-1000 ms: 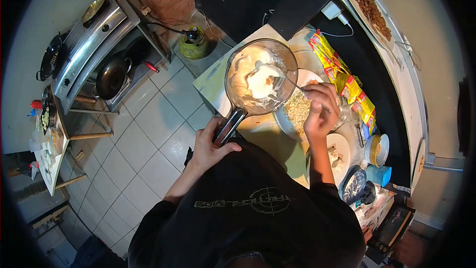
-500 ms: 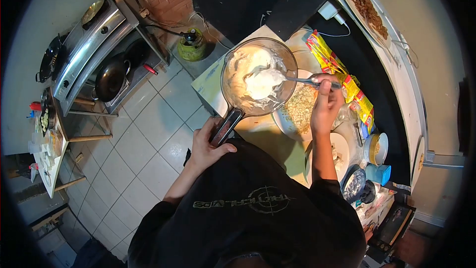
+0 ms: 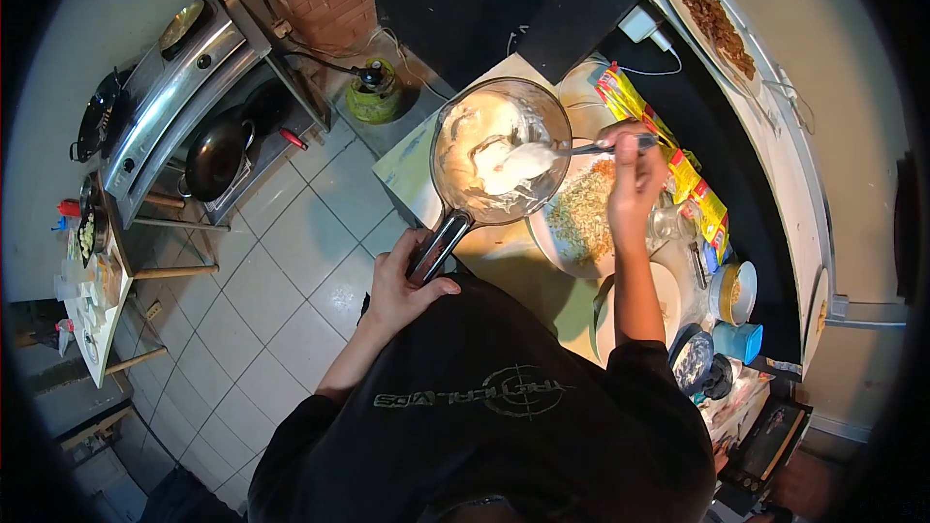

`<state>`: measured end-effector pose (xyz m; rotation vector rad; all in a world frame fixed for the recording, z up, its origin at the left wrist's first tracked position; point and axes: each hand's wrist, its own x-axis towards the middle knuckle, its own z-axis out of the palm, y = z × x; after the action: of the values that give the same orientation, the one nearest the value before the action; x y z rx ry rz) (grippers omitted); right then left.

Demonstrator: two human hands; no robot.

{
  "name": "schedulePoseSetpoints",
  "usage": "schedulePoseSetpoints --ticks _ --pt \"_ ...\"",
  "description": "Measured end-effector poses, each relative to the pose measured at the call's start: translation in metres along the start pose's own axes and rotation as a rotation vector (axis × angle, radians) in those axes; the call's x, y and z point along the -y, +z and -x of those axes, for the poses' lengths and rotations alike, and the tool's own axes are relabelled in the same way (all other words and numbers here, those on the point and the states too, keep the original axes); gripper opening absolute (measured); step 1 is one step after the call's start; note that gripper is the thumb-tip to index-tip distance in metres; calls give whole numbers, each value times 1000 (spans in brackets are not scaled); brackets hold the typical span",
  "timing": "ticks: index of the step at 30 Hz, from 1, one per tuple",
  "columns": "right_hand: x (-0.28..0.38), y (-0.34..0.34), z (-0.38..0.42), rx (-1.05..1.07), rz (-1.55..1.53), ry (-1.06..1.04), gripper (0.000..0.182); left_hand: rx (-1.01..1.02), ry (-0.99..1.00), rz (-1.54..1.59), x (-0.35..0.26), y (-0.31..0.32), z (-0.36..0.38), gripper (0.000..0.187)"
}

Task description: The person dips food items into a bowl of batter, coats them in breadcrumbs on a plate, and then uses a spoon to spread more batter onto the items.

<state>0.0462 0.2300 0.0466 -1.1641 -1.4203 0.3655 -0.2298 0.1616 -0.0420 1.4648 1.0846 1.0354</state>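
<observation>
Left hand (image 3: 407,281): closed around the handle (image 3: 441,247)
Right hand (image 3: 639,169): fingers curled around the spoon (image 3: 581,149)
Pan (image 3: 501,150): above the table's (image 3: 496,252) edge, creamy white mixture (image 3: 499,163) inside, spoon's bowl in it
Plate (image 3: 547,242): beside the pan, chopped food on it
Yellow packets (image 3: 702,199): beyond the right hand

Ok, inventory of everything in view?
Saucepan: one, brownish, centre
Mixture: one batch, white, in saucepan
Spoon: one, grey, mixture to right hand
Plates: at least three, white, right
Chopped food: one spread, tan, middle plate
Brown food: one heap, upper-right plate
Packets: several, yellow-red, right
Charger: one, white, upper right
Gas cylinder: one, green, floor
Stove: one, silver, left
Wok: one, black, under stove
Smaller items: too small to tell
Left hand: one, saucepan handle
Right hand: one, spoon
</observation>
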Motion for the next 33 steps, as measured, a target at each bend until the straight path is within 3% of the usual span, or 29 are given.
schedulePoseSetpoints --ticks 5,7,8,16,19,21,24,26,29,33 --pt "5 -5 -22 60 -18 -71 28 1 23 -8 10 1 1 68" --pt "5 5 -26 312 -69 -115 28 8 18 -5 5 0 0 68" --pt "0 8 -27 341 -26 -147 27 12 12 -3 3 0 0 69" --pt "25 -3 -29 189 116 -326 18 1 112 -119 -3 -1 1 71" --pt "24 4 -26 234 357 -493 11 7 170 -171 -4 -1 1 71" --pt "18 8 -23 261 348 -513 5 19 185 -201 -5 -2 1 72" --pt "-2 10 -9 226 254 -384 9 19 177 -214 -8 -1 1 73" --pt "-12 15 10 85 101 -19 15 -10 215 -223 -2 0 2 73" --pt "-12 28 33 -34 -2 99 21 6 172 -227 -3 2 2 74" --pt "-12 32 52 -8 9 251 22 13 129 -220 2 4 0 74"
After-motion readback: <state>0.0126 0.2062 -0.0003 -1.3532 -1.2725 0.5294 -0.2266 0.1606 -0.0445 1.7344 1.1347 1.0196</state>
